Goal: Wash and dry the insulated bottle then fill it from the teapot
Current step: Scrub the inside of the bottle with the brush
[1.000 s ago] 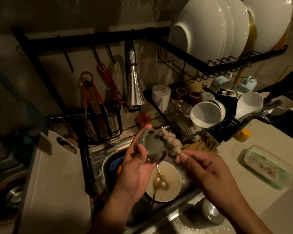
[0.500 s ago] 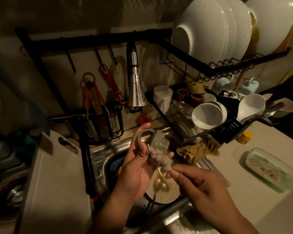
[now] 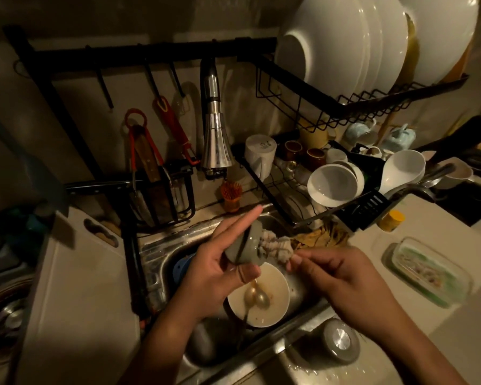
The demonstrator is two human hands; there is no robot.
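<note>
Left hand (image 3: 214, 273) grips the bottle lid (image 3: 243, 250) with thumb and curled fingers, index finger straight. The lid is rounded, matte grey-green, crossed by a dark strap. Right hand (image 3: 342, 276) pinches a pale knobbly scrubber (image 3: 277, 245) whose end meets the lid's side. Both are above a soiled bowl (image 3: 278, 284) in the sink (image 3: 161, 245). The grey, steel-topped insulated bottle (image 3: 340, 340) stands on the wet rim near the right forearm, untouched.

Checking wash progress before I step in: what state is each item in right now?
lid: held in left hand, over the sink.
brush: pinched by right hand, head against lid.
faucet: no water visible.
bowl: in sink, dirty, two spoons inside.
bottle body: standing beside sink.
</note>
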